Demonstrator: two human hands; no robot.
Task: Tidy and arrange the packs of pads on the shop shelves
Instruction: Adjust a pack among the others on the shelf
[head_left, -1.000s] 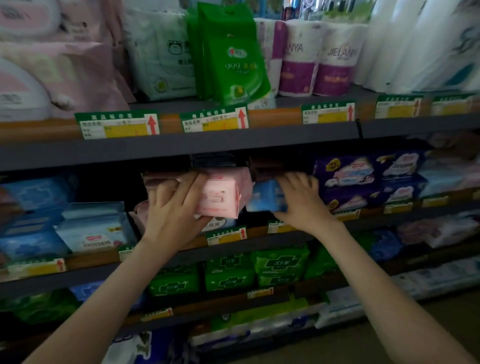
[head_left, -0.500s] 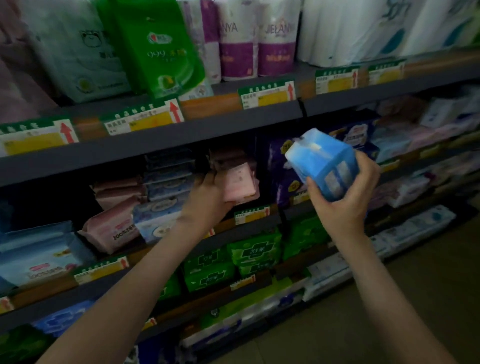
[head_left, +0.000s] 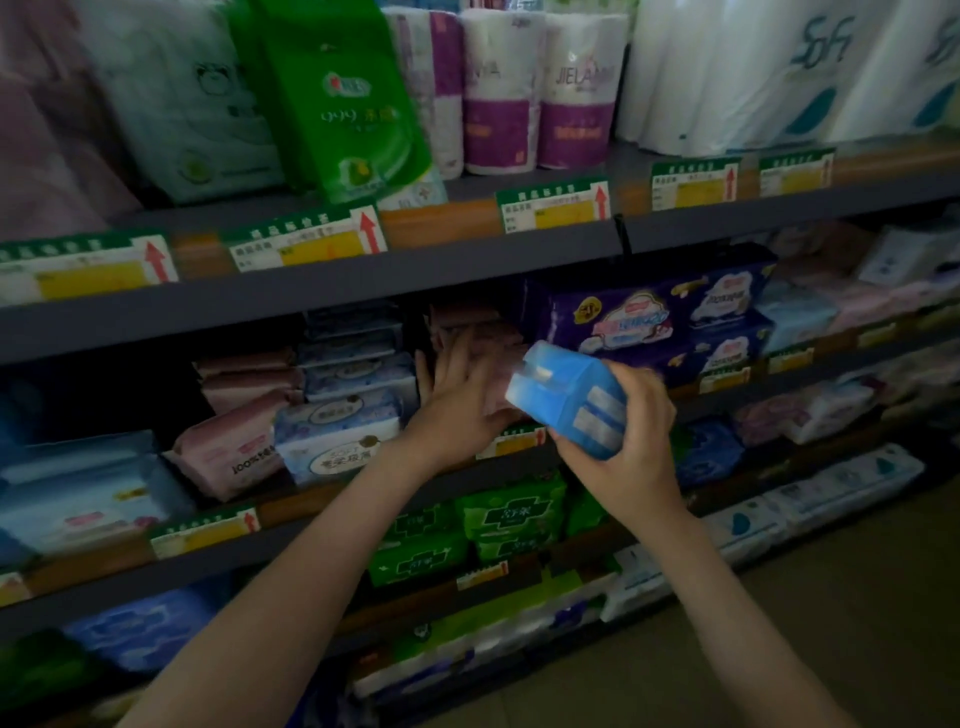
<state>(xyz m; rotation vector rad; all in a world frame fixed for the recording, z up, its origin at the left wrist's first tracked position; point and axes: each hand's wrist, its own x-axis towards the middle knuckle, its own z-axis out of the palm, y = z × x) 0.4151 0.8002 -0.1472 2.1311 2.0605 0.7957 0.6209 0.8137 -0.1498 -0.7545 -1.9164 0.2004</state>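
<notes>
My right hand (head_left: 631, 457) grips a blue pack of pads (head_left: 569, 400) in front of the middle shelf, clear of it and tilted. My left hand (head_left: 457, 400) is flat with straight fingers against a stack of pink packs (head_left: 480, 332) on that shelf, pressing them. Left of that stack stand white-blue packs (head_left: 343, 431) and more pink packs (head_left: 228, 452). Purple packs (head_left: 644, 322) fill the shelf to the right.
The top shelf (head_left: 311, 291) carries a green pack (head_left: 337, 98), toilet rolls (head_left: 540, 88) and price tags. Green packs (head_left: 498, 525) sit on the shelf below my hands. Light blue packs (head_left: 78, 488) lie far left. Bare floor (head_left: 831, 623) is at bottom right.
My right hand pulled the blue pack off the shelf, lifted it, then lowered it toward the pink stack. My left hand let go of a pink pack and now presses the stack flat.
</notes>
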